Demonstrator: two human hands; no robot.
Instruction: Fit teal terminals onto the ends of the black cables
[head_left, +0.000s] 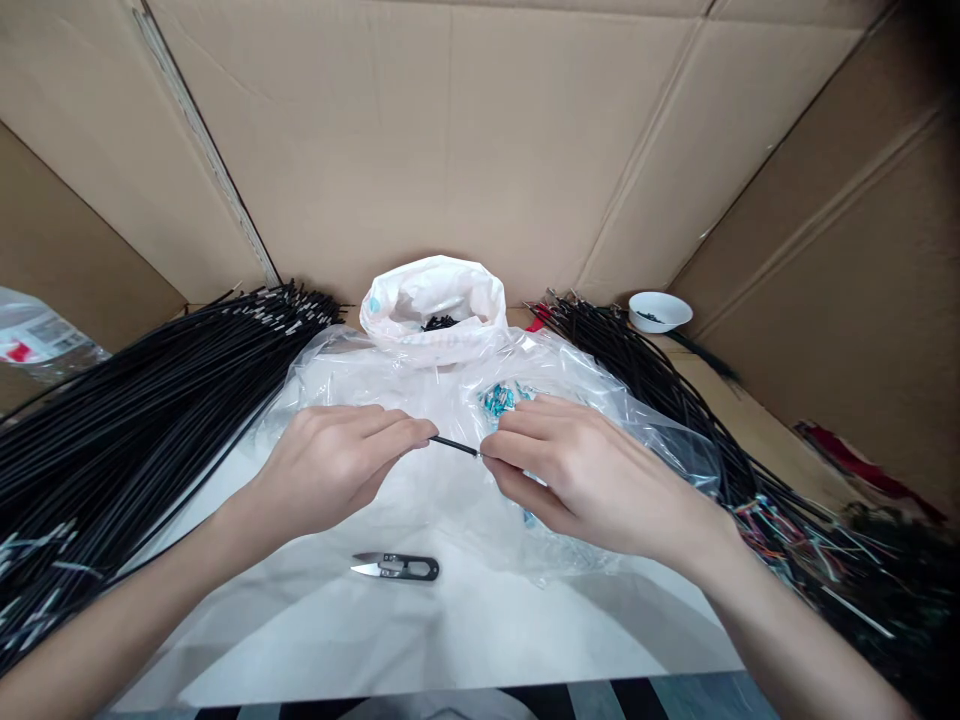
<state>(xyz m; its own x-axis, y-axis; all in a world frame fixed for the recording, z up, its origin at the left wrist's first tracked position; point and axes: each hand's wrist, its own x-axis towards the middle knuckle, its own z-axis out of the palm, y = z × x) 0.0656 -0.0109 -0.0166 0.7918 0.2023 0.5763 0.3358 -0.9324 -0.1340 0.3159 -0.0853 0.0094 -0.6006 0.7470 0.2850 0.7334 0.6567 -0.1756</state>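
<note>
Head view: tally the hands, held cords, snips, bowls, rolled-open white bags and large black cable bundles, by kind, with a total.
Left hand, right hand: 2
Held black cord: 1
Snips: 1
White bowl: 1
White bag: 1
Left cable bundle, right cable bundle: 2
Total: 8

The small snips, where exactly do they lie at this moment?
In the head view, the snips lie slightly left of centre on the white work surface, nearer the person than the left hand and right hand, blades pointing left.
</note>
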